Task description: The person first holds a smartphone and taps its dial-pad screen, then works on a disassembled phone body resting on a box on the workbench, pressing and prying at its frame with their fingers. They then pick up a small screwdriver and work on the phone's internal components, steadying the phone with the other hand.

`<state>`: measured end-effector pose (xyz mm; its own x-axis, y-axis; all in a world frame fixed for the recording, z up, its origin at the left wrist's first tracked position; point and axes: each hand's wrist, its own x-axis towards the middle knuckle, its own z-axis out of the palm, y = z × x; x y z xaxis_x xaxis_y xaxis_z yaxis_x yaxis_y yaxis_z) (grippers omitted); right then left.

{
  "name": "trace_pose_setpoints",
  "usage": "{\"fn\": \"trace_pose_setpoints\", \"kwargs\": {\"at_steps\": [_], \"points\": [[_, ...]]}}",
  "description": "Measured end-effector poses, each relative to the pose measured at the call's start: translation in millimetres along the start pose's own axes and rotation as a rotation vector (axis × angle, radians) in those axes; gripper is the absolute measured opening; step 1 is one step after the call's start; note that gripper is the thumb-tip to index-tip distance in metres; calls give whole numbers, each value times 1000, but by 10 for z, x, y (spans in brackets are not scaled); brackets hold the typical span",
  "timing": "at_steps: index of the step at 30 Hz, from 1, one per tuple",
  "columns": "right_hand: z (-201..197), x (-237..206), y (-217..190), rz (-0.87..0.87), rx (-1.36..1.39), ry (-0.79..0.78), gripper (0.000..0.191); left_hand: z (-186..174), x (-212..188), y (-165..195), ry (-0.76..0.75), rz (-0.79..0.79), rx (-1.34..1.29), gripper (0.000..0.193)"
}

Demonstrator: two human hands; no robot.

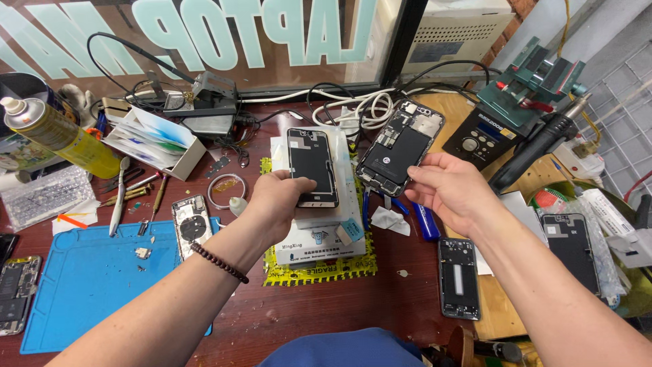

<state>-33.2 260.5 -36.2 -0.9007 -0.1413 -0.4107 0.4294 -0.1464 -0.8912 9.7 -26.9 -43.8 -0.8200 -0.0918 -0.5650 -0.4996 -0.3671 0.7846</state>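
Fingers of our left hand (278, 197) grip a phone screen (312, 166), hiding its lower edge; our right hand (448, 190) pinches an opened phone body (401, 146).

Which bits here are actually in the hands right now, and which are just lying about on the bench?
In hand:
left hand: phone screen panel
right hand: opened phone body

Lying about:
blue mat
spray can
tweezers
phone frame
white cables
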Motion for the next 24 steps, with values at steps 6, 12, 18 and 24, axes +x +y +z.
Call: {"fn": "trace_pose_setpoints", "kwargs": {"at_steps": [6, 12, 18, 24], "points": [[199, -5, -137, 21, -48, -159, 21, -65, -8, 28, 101, 57, 552, 28], [615, 132, -259, 11, -126, -326, 20, -224, 148, 56, 230, 269, 892, 25], [1311, 239, -281, 20, -246, -571, 18, -591, -108, 368, -3, 172, -77, 38], [2205, 215, -52, -8, -437, -651, 23, -1251, -494, 501, -56, 240, -315, 30]]}}
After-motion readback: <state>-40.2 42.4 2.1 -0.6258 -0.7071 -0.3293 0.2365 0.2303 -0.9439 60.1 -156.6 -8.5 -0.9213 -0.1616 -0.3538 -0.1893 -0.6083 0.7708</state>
